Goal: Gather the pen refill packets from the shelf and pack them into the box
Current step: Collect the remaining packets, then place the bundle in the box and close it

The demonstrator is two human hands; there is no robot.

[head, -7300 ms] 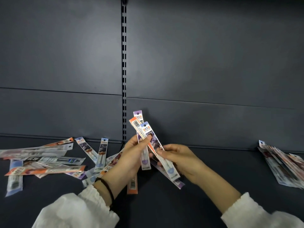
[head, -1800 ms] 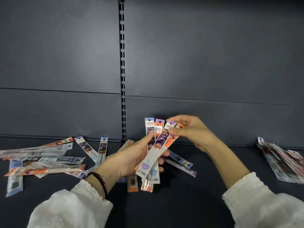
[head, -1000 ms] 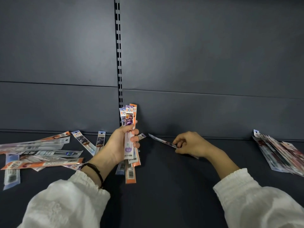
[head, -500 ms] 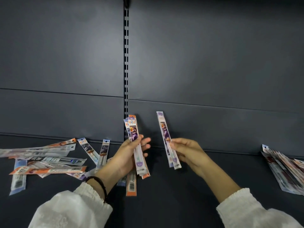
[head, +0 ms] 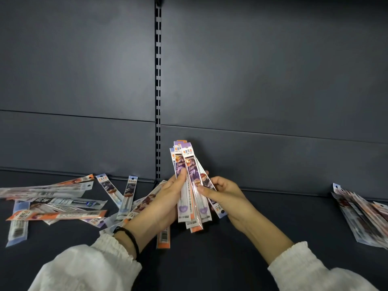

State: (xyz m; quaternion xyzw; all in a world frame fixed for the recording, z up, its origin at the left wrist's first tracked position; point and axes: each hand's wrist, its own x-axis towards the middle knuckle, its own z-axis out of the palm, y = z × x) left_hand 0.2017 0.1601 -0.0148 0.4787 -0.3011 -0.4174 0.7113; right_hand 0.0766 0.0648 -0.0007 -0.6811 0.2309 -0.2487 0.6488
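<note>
A bundle of pen refill packets (head: 190,175) stands upright above the middle of the shelf (head: 262,238), held by both hands; the left hand (head: 161,203) has its grip clamped on the bundle, thumb across the front and fingers behind; the right hand (head: 227,199) has its grip closed on the bundle's right side, thumb pressed on the front face; the printed header ends point to the far side, toward the dark back panel (head: 262,80), and the lower ends fan out a little near the wrists. To the left, loose packets (head: 63,201) lie scattered flat on the shelf at mixed angles, some overlapping; an orange-ended packet (head: 163,238) lies on the shelf just below the left wrist; far to the right, a stack of packets (head: 361,215) rests at the frame edge, well apart from the hands. A slotted upright (head: 157,80) runs down the back panel; a black band (head: 131,236) circles the left wrist above a white sleeve (head: 88,269).
</note>
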